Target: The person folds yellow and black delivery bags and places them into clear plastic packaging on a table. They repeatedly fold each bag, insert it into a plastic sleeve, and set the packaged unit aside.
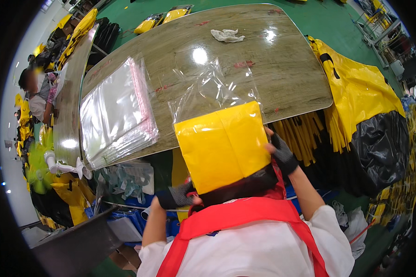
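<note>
In front of me, a folded yellow-and-black plastic garment or sheet (219,145) lies partly inside a clear plastic bag (217,87), whose empty end stretches over the table's near edge. My right hand (283,154), in a dark fingerless glove, grips its right edge, thumb in front. My left hand (180,196), gloved alike, closes at its lower left corner; some of those fingers are hidden. To the left on the wood-patterned table (291,69) lies a stack of clear plastic bags (115,106) with pinkish edges.
A crumpled white cloth (227,35) rests near the table's far side. Yellow-and-black garments (360,92) hang over its right end. At left are a green fan (41,168), a grey bin (78,244) and a seated person (39,94). Packed yellow bundles (175,14) lie beyond the table.
</note>
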Motion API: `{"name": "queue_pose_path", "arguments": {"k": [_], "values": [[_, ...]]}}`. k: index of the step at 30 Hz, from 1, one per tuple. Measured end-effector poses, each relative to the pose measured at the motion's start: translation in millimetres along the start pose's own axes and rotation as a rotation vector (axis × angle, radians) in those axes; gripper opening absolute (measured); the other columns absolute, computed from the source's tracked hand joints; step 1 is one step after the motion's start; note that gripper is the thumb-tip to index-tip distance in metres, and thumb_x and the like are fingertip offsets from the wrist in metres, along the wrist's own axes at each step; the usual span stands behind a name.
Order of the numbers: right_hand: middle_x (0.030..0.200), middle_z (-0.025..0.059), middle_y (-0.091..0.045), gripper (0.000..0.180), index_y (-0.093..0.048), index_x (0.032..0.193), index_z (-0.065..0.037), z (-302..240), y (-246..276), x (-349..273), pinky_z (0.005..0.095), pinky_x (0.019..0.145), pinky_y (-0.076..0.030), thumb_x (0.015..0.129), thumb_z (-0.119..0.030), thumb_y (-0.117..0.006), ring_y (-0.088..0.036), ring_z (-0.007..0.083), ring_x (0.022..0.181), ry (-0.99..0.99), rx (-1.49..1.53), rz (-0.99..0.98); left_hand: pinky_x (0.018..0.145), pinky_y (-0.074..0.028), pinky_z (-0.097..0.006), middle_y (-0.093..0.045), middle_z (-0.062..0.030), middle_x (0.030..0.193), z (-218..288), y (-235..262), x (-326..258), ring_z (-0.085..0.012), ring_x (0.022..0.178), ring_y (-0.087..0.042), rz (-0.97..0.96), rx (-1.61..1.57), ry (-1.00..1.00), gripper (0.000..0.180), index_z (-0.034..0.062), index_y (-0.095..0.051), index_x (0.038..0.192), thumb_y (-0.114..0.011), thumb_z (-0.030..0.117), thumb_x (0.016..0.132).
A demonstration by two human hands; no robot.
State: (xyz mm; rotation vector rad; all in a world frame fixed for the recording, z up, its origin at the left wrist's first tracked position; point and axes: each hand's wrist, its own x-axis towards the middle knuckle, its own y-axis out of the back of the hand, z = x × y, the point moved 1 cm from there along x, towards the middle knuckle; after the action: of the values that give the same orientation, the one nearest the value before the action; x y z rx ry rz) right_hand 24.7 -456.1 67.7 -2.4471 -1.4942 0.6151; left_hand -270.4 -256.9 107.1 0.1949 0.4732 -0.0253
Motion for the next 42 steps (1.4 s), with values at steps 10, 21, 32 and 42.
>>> {"name": "queue_pose_path", "arguments": {"k": [10,21,32,42], "values": [[0.104,0.0074,-0.061,0.045,-0.054,0.115,0.001,-9,-19,26,0.0281,0.084,-0.046,0.085,-0.03,-0.063,-0.057,0.0143,0.092,-0.067,-0.094,0.043,0.092,-0.041,-0.034,-0.059,-0.0093,0.114,-42,-42,46,-0.022,0.108,-0.054,0.874,-0.391,-0.011,0.055,0.0021,-0.05,0.123,-0.069,0.031,0.079],[0.125,0.009,-0.051,0.065,-0.037,0.134,-0.001,38,-13,-11,0.0312,0.097,-0.038,0.083,-0.031,-0.066,-0.048,0.0183,0.113,-0.31,0.0,-0.038,0.092,-0.043,-0.033,-0.059,-0.0103,0.115,-24,-22,49,-0.0219,0.105,-0.055,0.659,-0.549,-0.025,0.047,0.0018,-0.049,0.123,-0.062,0.025,0.085],[0.129,0.0154,-0.048,0.083,-0.038,0.132,0.005,-44,-30,-15,0.0348,0.1,-0.036,0.073,-0.041,-0.074,-0.047,0.0238,0.118,0.314,0.003,0.139,0.073,-0.052,-0.034,-0.062,-0.0082,0.096,-33,-43,81,-0.0232,0.09,-0.061,0.576,-0.465,-0.194,0.036,0.0078,-0.058,0.104,-0.071,0.032,0.08],[0.105,0.012,-0.061,0.063,-0.051,0.112,-0.008,-182,-34,23,0.0394,0.092,-0.043,0.059,-0.016,-0.084,-0.058,0.0253,0.102,0.776,-0.725,-0.077,0.077,-0.047,-0.044,-0.063,-0.015,0.088,196,20,44,-0.0351,0.083,-0.061,0.743,0.819,-0.78,0.05,0.0061,-0.058,0.104,-0.077,0.036,0.069]]}}
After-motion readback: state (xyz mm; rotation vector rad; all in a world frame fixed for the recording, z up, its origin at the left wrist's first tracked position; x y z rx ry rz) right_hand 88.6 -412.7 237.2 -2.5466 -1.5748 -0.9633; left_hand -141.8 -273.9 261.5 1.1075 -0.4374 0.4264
